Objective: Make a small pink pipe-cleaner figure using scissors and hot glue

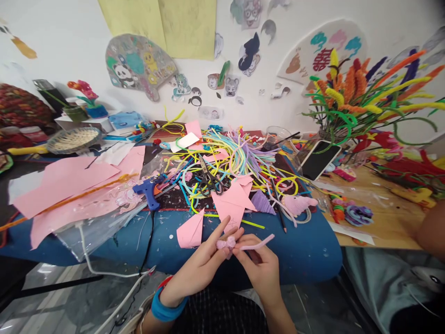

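Observation:
Near the front edge of the blue table, my left hand [205, 262] pinches a small knotted piece of pink pipe cleaner [226, 242], its index finger stretched forward. Close beside it, my right hand [259, 264] grips the same pipe cleaner, whose loose end sticks out to the right. Just beyond my fingers lie folded pink paper [231, 204] and a smaller pink paper piece [191, 230]. A purple wrapped triangle [263, 202] and a pink wrapped shape [298, 204] rest to the right. Black-handled scissors [210, 181] lie behind the paper.
A blue glue gun [148, 191] with a black cord lies left of centre. Large pink sheets [69, 181] cover the left side. Many pipe cleaners [239, 153] are heaped at the back. A phone [319, 160] leans before a vase of pipe-cleaner flowers; another person's arm [433, 229] is at right.

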{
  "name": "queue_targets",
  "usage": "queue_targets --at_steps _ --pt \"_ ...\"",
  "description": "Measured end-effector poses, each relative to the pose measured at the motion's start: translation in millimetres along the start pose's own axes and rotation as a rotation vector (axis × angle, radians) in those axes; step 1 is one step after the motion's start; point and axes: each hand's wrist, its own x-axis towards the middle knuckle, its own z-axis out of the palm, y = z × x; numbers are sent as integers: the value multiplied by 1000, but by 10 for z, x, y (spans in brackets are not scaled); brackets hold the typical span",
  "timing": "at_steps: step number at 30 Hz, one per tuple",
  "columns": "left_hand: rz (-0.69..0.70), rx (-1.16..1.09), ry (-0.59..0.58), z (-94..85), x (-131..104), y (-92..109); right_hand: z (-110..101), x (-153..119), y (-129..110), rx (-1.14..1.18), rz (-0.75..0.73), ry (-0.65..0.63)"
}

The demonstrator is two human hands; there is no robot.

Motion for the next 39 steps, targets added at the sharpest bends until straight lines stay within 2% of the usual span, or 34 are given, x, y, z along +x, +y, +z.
queue_targets --at_steps 4,8,13,20,22,24,26,28,30,32,35,37,39 --pt "-20 146 -40 -21 13 8 -20 14 63 320 322 -18" --pt "-32 252 -46 -46 36 -12 -54 41 111 465 487 -60" --pt "5 417 -30 -59 52 -3 -78 55 135 495 502 -46" --pt "201 595 77 -49 62 5 -96 40 137 426 446 -109" --pt "307 625 96 -64 78 -18 -97 42 126 363 378 -119" --pt "440 657 87 -76 91 -34 -93 41 102 230 236 -86" --pt "560 657 71 -74 85 -33 -91 24 71 31 0 -31" --pt "585 604 61 -60 54 -23 -105 -24 36 -165 -280 3" --pt "497 482 48 -42 13 -17 -138 -98 -6 -326 -532 -3" --pt "355 291 42 -32 -11 -17 -187 -181 -58 -490 -694 -17" --pt "120 15 56 -33 18 1 -262 -248 -147 -727 -807 -79" --pt "-40 -85 29 -32 67 35 -304 -234 -190 -809 -909 -152" --pt "-133 -138 24 -25 113 72 -340 -191 -204 -849 -1007 -213"
